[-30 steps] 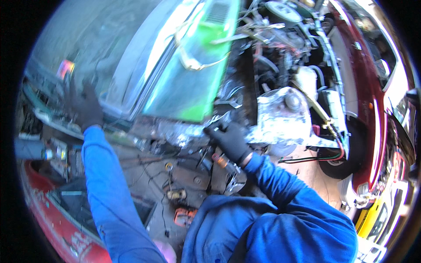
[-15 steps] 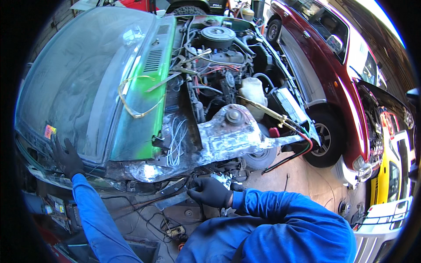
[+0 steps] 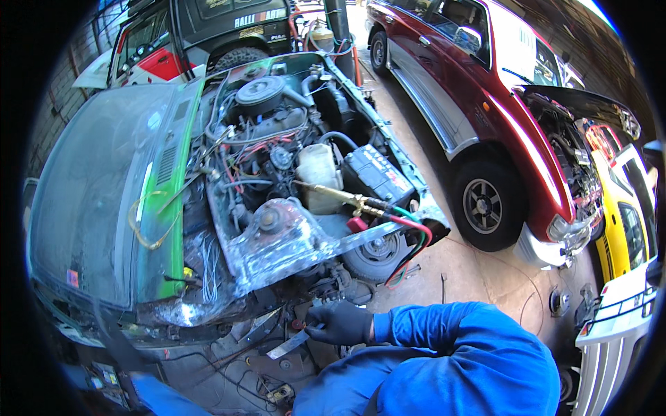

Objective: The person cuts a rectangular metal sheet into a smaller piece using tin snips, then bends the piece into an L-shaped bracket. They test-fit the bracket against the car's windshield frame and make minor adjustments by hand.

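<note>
My right hand (image 3: pixel 340 322), in a black glove, is closed on one end of a flat, shiny metal strip (image 3: pixel 288 344). The strip slants down and to the left from my fingers, in front of the car's stripped front side. My left hand (image 3: pixel 118 336), also gloved in black, is smeared by motion below the windshield's (image 3: pixel 94 201) lower corner; its fingers cannot be made out. Beyond both hands is the old car with its engine bay (image 3: pixel 277 152) exposed. Bare, scuffed metal (image 3: pixel 277 236) surrounds the strut mount.
A gas torch (image 3: pixel 347 197) with red and green hoses lies across the engine bay, near a battery (image 3: pixel 378 170). Coiled wire (image 3: pixel 210 267) rests by the green cowl (image 3: pixel 163 229). Cables (image 3: pixel 236 378) run over the floor. A dark red vehicle (image 3: pixel 458 104) stands at the right.
The view has shifted, with the car now lower and further left. My left hand has moved down off the windshield corner. The metal strip now shows clearly in my right hand.
</note>
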The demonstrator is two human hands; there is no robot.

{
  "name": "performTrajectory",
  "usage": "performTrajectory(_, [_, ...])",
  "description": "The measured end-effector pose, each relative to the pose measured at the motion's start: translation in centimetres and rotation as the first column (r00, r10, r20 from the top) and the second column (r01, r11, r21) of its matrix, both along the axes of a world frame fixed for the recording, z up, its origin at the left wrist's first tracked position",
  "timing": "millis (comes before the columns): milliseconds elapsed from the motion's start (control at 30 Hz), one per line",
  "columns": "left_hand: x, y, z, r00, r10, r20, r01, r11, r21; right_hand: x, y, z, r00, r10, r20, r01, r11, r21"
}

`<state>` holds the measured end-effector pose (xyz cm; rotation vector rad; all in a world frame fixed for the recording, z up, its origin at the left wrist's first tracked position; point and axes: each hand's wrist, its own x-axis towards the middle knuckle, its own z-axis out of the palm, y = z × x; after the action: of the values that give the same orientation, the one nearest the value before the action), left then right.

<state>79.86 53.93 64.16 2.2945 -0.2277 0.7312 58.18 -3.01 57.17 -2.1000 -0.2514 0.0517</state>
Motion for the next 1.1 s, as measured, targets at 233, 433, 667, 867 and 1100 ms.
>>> performTrajectory(233, [-22.6,-37.7,-5.7,0.682,-0.488,-0.545,0.161,0.826,-0.54,0.8,-8.4,-1.2,0.996,0.081,0.049,-0.082,0.997,0.012])
performTrajectory(433, [-26.6,-46.9,-5.5,0.709,-0.305,-0.635,0.165,0.948,-0.271,0.9,-12.4,-2.0,0.969,0.245,0.026,-0.245,0.969,0.006])
performTrajectory(667, [-28.2,-48.8,-7.5,0.696,-0.274,-0.663,0.052,0.941,-0.334,-0.2,-15.1,-0.7,0.907,0.414,0.07,-0.412,0.91,-0.048])
performTrajectory(867, [-31.5,-49.9,-8.5,0.61,-0.325,-0.723,0.042,0.924,-0.38,-3.5,-16.5,-0.7,0.911,0.372,0.177,-0.378,0.926,-0.003])
performTrajectory(1100, [-36.8,-49.3,-14.1,0.621,-0.375,-0.689,0.043,0.893,-0.448,-9.8,-17.0,-2.4,0.898,0.439,0.002,-0.431,0.883,-0.187])
